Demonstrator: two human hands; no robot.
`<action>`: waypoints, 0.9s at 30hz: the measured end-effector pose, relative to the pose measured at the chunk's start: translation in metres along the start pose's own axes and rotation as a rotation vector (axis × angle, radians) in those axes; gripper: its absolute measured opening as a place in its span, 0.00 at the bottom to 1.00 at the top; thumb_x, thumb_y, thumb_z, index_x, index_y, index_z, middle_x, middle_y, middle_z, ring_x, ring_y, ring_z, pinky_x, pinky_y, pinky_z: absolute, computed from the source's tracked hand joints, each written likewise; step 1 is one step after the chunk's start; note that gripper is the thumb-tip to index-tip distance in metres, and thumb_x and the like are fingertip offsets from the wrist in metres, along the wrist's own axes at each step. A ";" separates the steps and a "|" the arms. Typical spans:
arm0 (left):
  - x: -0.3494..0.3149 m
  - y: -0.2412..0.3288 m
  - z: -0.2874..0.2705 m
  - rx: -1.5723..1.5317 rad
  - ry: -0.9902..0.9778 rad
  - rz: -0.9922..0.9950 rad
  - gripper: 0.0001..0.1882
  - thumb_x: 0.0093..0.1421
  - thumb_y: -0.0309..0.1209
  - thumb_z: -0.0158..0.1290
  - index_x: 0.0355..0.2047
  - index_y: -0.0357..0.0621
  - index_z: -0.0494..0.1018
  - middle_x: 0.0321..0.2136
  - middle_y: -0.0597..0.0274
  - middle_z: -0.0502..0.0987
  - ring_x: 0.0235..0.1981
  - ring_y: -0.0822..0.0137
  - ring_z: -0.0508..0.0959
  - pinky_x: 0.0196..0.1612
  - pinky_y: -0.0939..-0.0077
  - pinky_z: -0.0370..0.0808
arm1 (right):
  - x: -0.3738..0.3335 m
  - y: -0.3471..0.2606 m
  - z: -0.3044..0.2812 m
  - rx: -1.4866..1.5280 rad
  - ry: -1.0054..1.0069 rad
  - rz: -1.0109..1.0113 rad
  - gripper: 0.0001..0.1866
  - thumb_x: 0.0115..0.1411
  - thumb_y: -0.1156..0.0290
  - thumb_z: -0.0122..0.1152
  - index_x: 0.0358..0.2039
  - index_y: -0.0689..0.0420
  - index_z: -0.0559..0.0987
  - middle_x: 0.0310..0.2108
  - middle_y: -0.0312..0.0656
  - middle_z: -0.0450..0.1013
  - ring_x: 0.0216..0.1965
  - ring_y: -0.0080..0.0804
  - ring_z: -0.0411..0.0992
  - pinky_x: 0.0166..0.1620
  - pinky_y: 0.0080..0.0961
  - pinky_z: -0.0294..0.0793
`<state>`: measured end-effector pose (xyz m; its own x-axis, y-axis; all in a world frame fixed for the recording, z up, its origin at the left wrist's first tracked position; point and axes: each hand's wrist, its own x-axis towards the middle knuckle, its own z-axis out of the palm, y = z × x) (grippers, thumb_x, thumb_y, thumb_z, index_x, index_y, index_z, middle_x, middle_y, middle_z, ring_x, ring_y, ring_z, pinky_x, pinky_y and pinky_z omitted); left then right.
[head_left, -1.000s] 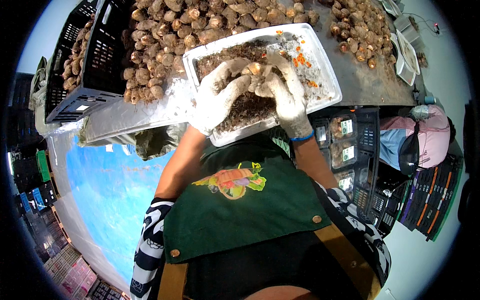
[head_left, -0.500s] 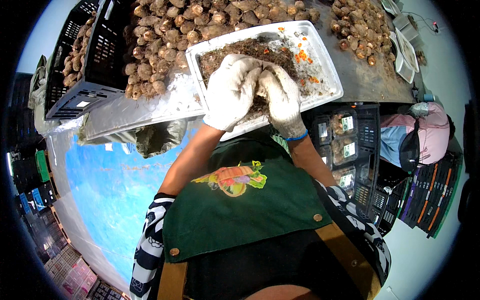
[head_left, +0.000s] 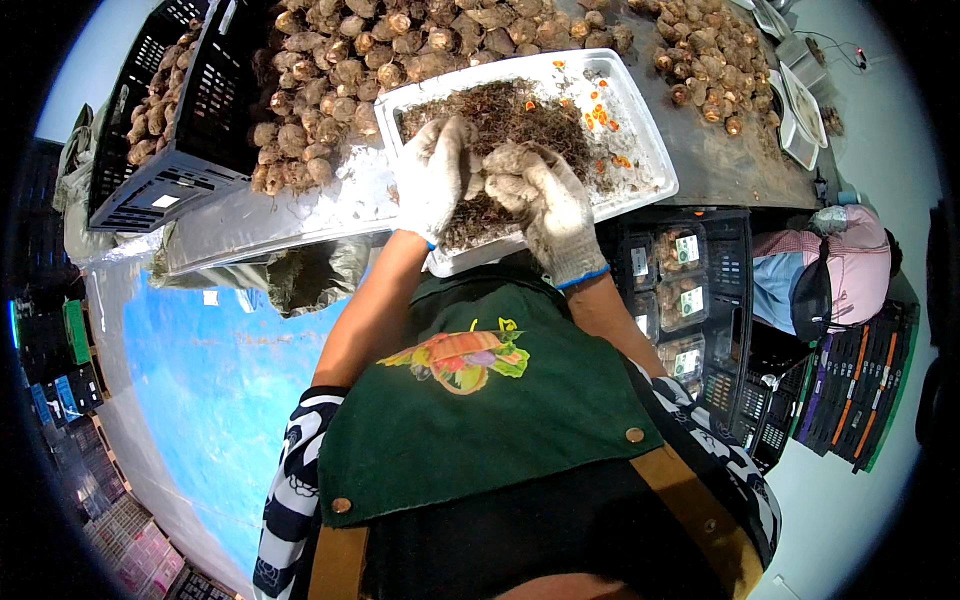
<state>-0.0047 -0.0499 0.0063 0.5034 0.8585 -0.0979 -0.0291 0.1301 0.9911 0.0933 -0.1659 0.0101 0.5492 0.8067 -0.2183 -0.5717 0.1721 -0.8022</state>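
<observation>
The metal worktable [head_left: 755, 160] gleams, strongly lit. Below it at left, a broad blue patch [head_left: 220, 370] covers much of the grey floor [head_left: 128, 430].

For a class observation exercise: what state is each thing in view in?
Left hand: gloved, curled
Right hand: gloved, curled
White tray: partly covered with fibrous brown debris, orange pieces
Taro corms: heaped, mostly brown-skinned
Black crate at left: part-filled with corms
Clear plastic punnets: filled, labelled
Green apron: worn

A bright blue patch of floor [head_left: 200, 360] spreads at left near a green rectangular crate [head_left: 76, 332], while at right a slotted black plastic crate [head_left: 736, 300] holds clear plastic boxes [head_left: 672, 303] with white labels, near a pink-clad co-worker [head_left: 862, 262] and an orange-striped dark stack [head_left: 850, 390].
</observation>
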 end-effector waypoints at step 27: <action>-0.021 0.007 0.005 -0.069 -0.217 0.212 0.16 0.63 0.30 0.51 0.49 0.37 0.71 0.36 0.60 0.76 0.38 0.70 0.75 0.43 0.75 0.72 | -0.002 -0.024 -0.019 -0.459 -0.214 -0.116 0.19 0.62 0.70 0.58 0.52 0.64 0.72 0.43 0.41 0.74 0.42 0.25 0.73 0.42 0.21 0.76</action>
<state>-0.0117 -0.0695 0.0161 0.6524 0.7450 0.1391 -0.2079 -0.0005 0.9781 0.1171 -0.1825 0.0198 0.4284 0.9030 -0.0332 -0.1615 0.0403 -0.9861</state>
